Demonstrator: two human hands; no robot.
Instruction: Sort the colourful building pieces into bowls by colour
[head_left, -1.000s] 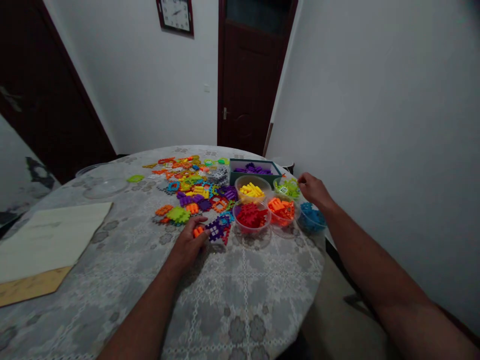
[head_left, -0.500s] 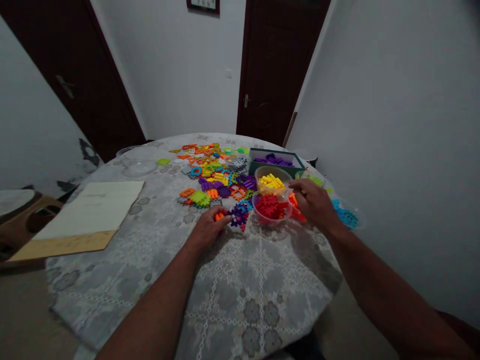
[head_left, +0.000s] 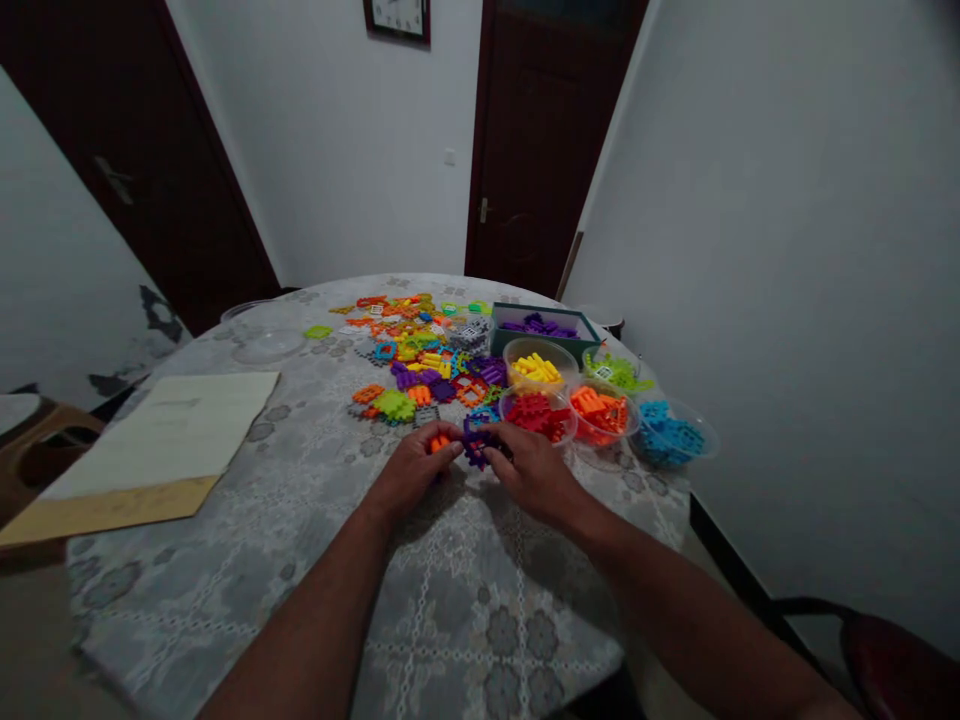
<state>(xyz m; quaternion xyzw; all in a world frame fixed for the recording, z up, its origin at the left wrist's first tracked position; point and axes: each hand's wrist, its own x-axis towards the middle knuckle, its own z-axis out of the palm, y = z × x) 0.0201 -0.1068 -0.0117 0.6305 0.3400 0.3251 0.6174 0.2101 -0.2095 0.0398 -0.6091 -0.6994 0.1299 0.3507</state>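
Observation:
My left hand (head_left: 411, 464) is closed around orange plastic building pieces (head_left: 440, 442), near the front of the heap. Between my two hands is a purple toothed building piece (head_left: 473, 444), and the fingers of my right hand (head_left: 538, 472) pinch it from the right. Some of that piece is covered by my fingers. Just behind my right hand stands a clear bowl of red pieces (head_left: 536, 412). A loose heap of mixed coloured pieces (head_left: 431, 365) spreads beyond my left hand.
Clear bowls hold yellow pieces (head_left: 537, 368), orange-red pieces (head_left: 598, 408), blue pieces (head_left: 667, 432) and lime pieces (head_left: 621, 371). Behind them is a green box (head_left: 544, 337) of purple pieces. A paper folder (head_left: 157, 430) lies at the left, with a clear lid (head_left: 268, 345) beyond it.
My right hand has come left from above the bowl of orange-red pieces to the purple piece. My left hand stays in about the same place. The view has shifted slightly.

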